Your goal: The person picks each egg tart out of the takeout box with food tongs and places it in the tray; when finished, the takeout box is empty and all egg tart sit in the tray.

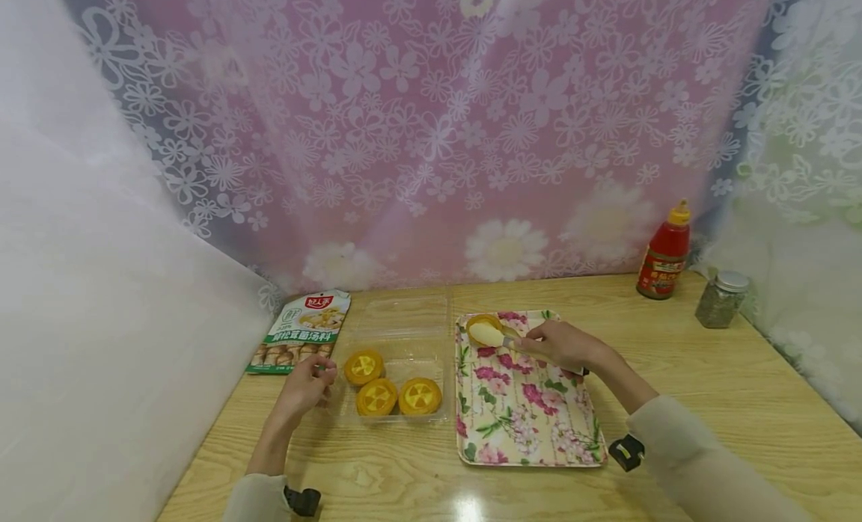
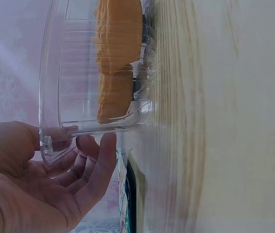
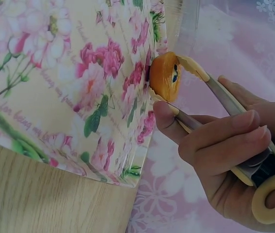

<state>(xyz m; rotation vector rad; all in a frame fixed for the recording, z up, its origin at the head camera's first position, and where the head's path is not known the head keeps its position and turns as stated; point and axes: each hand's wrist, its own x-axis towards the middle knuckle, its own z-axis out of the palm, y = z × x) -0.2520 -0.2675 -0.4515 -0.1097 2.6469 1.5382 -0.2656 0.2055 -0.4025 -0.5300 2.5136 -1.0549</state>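
Observation:
My left hand pinches the left rim of a clear plastic clamshell box, thumb and fingers about its edge in the left wrist view. Inside the box sit three egg tarts with yellow patterned tops, one tart at the front right. My right hand grips a pair of tongs with cream tips and metal arms. Between the tong tips is another egg tart, close against the far left corner of a floral tray. In the head view a cream tip partly covers that tart.
A green and white food packet lies behind my left hand. At the back right stand a red sauce bottle with a yellow cap and a small lidded glass jar. The wooden table meets a flowered curtain behind.

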